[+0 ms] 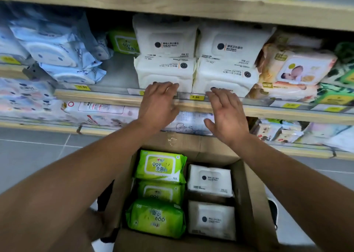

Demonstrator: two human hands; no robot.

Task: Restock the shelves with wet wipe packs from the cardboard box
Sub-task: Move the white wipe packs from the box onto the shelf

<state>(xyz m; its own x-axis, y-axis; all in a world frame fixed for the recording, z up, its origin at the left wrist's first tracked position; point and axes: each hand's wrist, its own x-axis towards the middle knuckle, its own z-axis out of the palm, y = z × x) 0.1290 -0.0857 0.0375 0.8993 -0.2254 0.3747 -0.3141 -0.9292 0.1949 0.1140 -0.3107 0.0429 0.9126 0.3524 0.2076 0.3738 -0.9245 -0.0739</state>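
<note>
Below, restock packs wait in the box; both hands are up at the shelf edge.

Nearest, the cardboard box (247,194) sits under the forearms, holding green packs (160,166) on its left and white packs (209,180) on its right, long axes across the view; beyond and above, the left hand (160,103) lies with fingers nearly straight, tips touching the lower white shelf pack (164,73); the right hand (227,113) is spread wide, holding nothing, fingertips at the neighbouring white pack (226,77); the right hand looks nearer the boxed white packs.
</note>
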